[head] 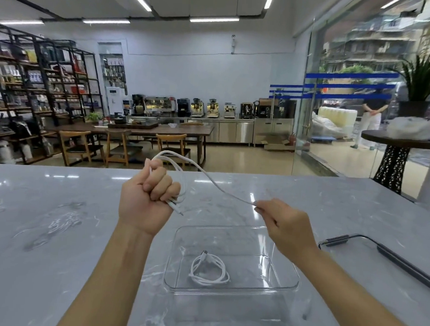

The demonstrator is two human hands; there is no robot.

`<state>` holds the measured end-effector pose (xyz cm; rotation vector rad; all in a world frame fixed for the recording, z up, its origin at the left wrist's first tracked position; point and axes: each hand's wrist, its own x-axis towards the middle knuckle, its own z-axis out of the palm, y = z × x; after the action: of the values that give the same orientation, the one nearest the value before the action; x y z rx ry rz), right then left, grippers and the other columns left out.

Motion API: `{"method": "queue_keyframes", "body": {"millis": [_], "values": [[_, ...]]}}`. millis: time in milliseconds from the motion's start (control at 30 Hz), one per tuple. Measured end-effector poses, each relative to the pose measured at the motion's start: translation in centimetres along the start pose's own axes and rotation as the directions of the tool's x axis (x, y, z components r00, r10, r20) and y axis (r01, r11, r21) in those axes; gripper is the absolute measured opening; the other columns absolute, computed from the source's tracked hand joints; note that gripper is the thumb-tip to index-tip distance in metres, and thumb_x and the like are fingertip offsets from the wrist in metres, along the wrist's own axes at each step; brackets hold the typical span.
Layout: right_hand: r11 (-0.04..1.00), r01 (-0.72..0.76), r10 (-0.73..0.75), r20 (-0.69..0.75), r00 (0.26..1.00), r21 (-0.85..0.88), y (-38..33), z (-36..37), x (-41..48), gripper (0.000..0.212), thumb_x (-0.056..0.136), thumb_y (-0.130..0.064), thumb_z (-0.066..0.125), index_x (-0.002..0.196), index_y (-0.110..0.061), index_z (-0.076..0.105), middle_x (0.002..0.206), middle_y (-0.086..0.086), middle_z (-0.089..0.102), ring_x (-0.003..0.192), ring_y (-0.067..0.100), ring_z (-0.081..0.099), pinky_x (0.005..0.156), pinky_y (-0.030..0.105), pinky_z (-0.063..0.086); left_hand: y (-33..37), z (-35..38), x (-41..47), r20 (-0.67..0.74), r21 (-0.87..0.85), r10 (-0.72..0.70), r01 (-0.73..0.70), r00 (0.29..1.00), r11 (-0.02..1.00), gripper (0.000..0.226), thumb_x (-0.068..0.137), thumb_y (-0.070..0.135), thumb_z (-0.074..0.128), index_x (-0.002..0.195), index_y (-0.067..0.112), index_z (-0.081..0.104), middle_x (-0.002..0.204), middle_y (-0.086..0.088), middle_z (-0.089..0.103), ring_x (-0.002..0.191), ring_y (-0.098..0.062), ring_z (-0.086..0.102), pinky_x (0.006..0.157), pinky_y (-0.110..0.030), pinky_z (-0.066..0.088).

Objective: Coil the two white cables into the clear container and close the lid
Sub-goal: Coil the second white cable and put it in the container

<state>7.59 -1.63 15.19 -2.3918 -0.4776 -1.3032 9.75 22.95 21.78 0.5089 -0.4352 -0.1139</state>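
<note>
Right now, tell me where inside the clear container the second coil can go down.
The coiled cable lies in the near-left part of the clear container. Bare floor remains along the far wall and on the right side, by the right hand. The left hand grips the second cable above the counter. The lid lies right, outside.

We see a pale grey marble counter [54,216] carrying a clear container [287,284] near its front edge, and to the right a clear lid [389,259] with dark clips.
</note>
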Motion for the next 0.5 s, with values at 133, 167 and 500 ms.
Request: {"method": "queue_keyframes", "body": {"millis": [133, 167, 500], "values": [[0.933, 0.338, -0.284, 0.326, 0.902, -0.121, -0.9, 0.3, 0.7, 0.008, 0.063, -0.012, 0.07, 0.069, -0.015, 0.065, 0.054, -0.002, 0.061, 0.033, 0.02, 0.051, 0.034, 0.015, 0.031, -1.6, 0.2, 0.2, -0.075, 0.168, -0.052, 0.064, 0.996, 0.984, 0.041, 0.1, 0.025, 0.024, 0.067, 0.015, 0.046, 0.037, 0.009, 0.03, 0.031, -0.004, 0.016, 0.036, -0.016, 0.021], [0.917, 0.39, -0.329, 0.393, 0.859, -0.083, -1.4, 0.1, 0.8, 0.01, 0.062, -0.011, 0.071, 0.069, -0.016, 0.065, 0.056, -0.004, 0.062, 0.034, 0.02, 0.052, 0.035, 0.015, 0.031, -1.9, 0.1, 0.3, -0.076, 0.226, -0.069, 0.084, 0.995, 0.97, 0.04, 0.1, 0.026, 0.024, 0.068, 0.014, 0.044, 0.037, 0.009, 0.031, 0.03, -0.003, 0.021, 0.035, -0.016, 0.022], [0.897, 0.394, -0.428, 0.171, 0.888, 0.2, -6.2, -2.9, 4.1, 0.02, 0.085, -0.017, 0.054, 0.079, -0.007, 0.07, 0.07, 0.004, 0.067, 0.054, 0.022, 0.06, 0.039, 0.031, 0.047, -5.4, 2.3, -1.0, -0.099, 0.685, -0.231, 0.235, 0.968, 0.69, 0.037, 0.101, 0.023, 0.03, 0.08, 0.001, 0.052, 0.054, -0.011, 0.063, 0.044, -0.017, 0.061, 0.043, -0.024, 0.052]]}}
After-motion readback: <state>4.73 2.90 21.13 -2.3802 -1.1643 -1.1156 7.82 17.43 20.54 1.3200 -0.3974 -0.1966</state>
